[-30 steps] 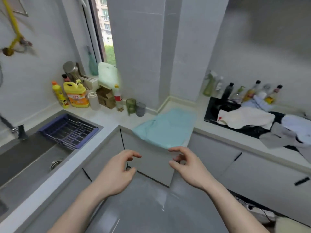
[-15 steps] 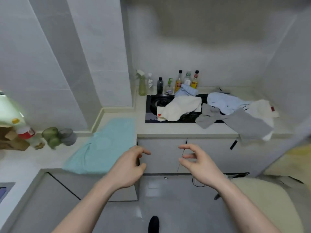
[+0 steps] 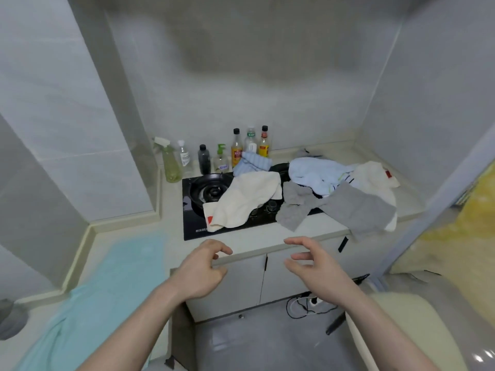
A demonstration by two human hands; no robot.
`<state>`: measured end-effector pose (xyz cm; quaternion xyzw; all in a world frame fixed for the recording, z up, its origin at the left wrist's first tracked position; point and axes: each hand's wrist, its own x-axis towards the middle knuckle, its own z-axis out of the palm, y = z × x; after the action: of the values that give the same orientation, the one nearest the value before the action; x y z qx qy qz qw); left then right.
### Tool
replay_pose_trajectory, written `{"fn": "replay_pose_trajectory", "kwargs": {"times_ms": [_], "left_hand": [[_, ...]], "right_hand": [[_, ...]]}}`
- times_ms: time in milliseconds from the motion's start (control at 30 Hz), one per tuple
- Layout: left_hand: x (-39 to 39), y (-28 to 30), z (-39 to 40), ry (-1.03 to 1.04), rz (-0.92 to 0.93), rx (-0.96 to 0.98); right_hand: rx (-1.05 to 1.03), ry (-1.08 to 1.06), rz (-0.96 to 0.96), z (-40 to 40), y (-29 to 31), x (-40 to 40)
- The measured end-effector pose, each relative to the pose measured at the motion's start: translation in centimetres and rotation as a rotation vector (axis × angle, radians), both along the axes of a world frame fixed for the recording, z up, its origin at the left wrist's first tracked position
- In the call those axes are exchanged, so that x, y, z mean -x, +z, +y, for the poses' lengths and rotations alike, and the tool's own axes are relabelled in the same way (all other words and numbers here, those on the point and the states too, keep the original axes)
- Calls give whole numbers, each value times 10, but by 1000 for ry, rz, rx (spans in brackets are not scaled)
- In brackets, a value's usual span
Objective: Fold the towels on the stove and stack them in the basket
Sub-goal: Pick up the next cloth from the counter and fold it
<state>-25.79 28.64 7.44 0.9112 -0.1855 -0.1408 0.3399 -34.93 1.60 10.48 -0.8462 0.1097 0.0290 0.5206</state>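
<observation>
- Both hands hung in the air over the near edge of the counter, holding nothing. The left hand (image 3: 199,266) had its fingers loosely curled with the fingertips apart from the thumb; the right hand (image 3: 312,259) was more spread, fingers bent as if ready to take cloth.
- The towels lay unfolded in a heap on and around the stove (image 3: 192,228), beyond the hands and slightly to their right.
- The cream towel (image 3: 247,200) was the nearest piece. It lay draped over the left burner, its long axis running from far right down to near left, where a corner with a red tag hung toward the stove's front edge.
- That tagged corner sat just beyond the left hand, so by my reading the left hand was the closer one for a first pick, with the right hand better placed for the far right end.
- To the right lay a grey towel (image 3: 359,210), partly hanging over the counter edge, a darker grey cloth (image 3: 293,207), a pale blue towel (image 3: 316,174) and another cream one (image 3: 375,174); a striped blue cloth (image 3: 253,163) leaned by the bottles (image 3: 237,151).
- A teal towel (image 3: 107,279) lay flat on the left counter, well apart from the heap.
- No basket could be picked out with certainty.
</observation>
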Motion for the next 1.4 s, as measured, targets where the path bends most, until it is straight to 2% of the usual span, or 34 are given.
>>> {"fn": "replay_pose_trajectory", "kwargs": {"times_ms": [200,367,633,867,1000,1167,1300,1400], "left_hand": [[-58,-26,-39,-64,76,-59],[-100,-48,-81,-33,112,-57],[-169,-92,-213,-100,210,-151],[-213,-139,-304,-125,246,-452],[-217,-163,-322,-173,191,-710],[-227,-175,-339,-234,135,-905],[-238,-178,-345,-166,106,-849],[-243,-174,-342,-73,38,-599]], "right_hand": [[28,-75,-4,-50,-21,-40],[31,-36,59,-95,-39,-82],[45,52,171,-198,-62,-161],[62,103,255,-273,-82,-210],[84,127,277,-297,-85,-224],[111,115,290,-320,-87,-234],[97,93,291,-332,-90,-237],[95,95,267,-337,-84,-241]]}}
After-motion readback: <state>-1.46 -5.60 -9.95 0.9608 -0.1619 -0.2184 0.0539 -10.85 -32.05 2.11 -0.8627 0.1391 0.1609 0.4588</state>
